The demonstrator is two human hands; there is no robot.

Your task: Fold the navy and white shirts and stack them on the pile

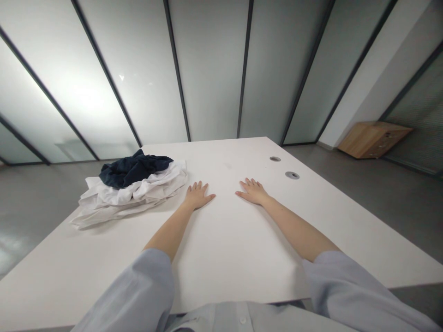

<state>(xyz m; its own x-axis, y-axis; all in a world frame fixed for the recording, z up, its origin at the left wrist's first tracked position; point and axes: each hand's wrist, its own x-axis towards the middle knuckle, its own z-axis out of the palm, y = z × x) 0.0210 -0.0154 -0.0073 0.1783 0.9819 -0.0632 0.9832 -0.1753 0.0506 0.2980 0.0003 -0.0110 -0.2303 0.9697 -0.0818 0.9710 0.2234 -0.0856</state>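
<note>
My left hand [198, 196] lies flat on the white table [228, 249], fingers spread and nothing under them that I can see. Just to its left is a heap of crumpled white cloth [152, 189], partly hanging toward the table's left edge. On top of that heap sits a bunched dark navy cloth [133, 169]. What kind of garments or fabrics these are, I cannot tell from the folds. My right hand [254, 191] also rests palm down on the tabletop, fingers apart, holding nothing. A gap of bare tabletop separates the two hands.
Two round cable grommets, a farther one [275, 158] and a nearer one [292, 175], are set into the table right of my hands. Frosted glass panels [214, 69] stand behind the table. A wooden cabinet [372, 138] is on the grey floor at the far right.
</note>
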